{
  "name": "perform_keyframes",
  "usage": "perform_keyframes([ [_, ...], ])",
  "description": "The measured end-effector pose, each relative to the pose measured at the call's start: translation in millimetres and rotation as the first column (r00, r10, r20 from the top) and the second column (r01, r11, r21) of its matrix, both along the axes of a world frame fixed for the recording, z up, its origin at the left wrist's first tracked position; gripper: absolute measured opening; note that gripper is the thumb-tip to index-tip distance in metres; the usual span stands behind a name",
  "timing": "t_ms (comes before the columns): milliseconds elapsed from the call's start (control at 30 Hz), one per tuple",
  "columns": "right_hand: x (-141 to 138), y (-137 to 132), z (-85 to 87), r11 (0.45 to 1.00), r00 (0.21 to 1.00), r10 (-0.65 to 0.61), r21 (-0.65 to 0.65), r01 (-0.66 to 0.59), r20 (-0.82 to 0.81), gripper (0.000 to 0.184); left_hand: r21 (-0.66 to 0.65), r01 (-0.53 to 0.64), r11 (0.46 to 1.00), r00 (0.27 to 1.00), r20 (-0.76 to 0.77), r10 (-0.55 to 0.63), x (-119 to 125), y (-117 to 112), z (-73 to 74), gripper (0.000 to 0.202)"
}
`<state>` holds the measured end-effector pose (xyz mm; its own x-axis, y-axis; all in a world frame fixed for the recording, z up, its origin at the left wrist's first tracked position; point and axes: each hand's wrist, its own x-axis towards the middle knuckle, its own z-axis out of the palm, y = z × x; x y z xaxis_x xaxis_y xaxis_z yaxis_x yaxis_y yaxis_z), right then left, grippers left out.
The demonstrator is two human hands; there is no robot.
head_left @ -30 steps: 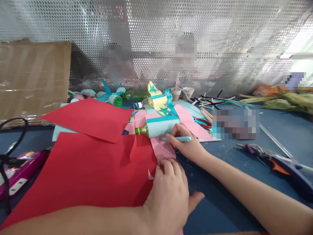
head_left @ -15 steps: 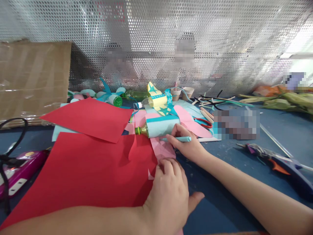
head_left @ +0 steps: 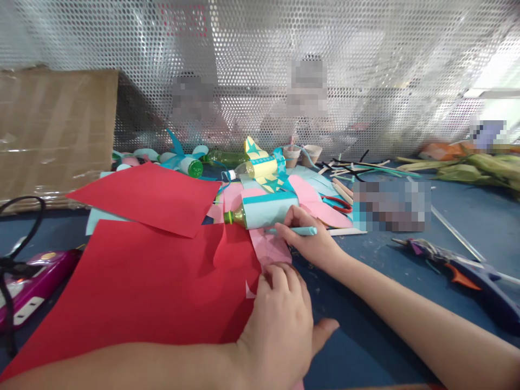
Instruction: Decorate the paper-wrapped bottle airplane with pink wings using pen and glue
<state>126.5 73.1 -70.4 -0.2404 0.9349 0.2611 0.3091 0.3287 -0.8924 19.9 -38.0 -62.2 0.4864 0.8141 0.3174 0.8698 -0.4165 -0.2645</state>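
Held between the fingers and thumb of my right hand (head_left: pixel 311 235) is a light-blue marker (head_left: pixel 303 231), its tip low over a pink paper sheet (head_left: pixel 270 248). Just behind it lies a green bottle (head_left: pixel 239 215) on its side, wrapped in pale blue paper with a brighter blue strip. My left hand (head_left: pixel 284 314) rests over the near part of the pink sheet and the edge of a large red sheet (head_left: pixel 162 281). Its fingers are bent forward, tips partly hidden, and the thumb sticks out to the right.
Red-handled scissors (head_left: pixel 339 205) lie behind my right hand. A glue gun (head_left: pixel 463 276) lies at the right, and a magenta power strip (head_left: pixel 44 281) with black cables at the left. A yellow paper-covered bottle (head_left: pixel 262 167), paper cups (head_left: pixel 312 153) and cardboard (head_left: pixel 57 135) stand further back.
Almost nothing differs. My right hand and the marker have shifted very slightly; my left hand stays in place.
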Motion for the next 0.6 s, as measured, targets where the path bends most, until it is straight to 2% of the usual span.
perform_keyframes([
  [400,-0.3,1.7,-1.8,1.0,1.0,0.021,0.021,-0.021,0.015,0.025,0.038,0.007,0.999,1.0,0.014,-0.007,0.0,-0.7,-1.0,0.073],
  [600,0.6,2.3,-2.9,1.0,1.0,-0.01,0.02,0.01,0.014,0.024,0.054,0.007,0.999,1.0,0.023,-0.008,0.0,0.5,-1.5,0.073],
])
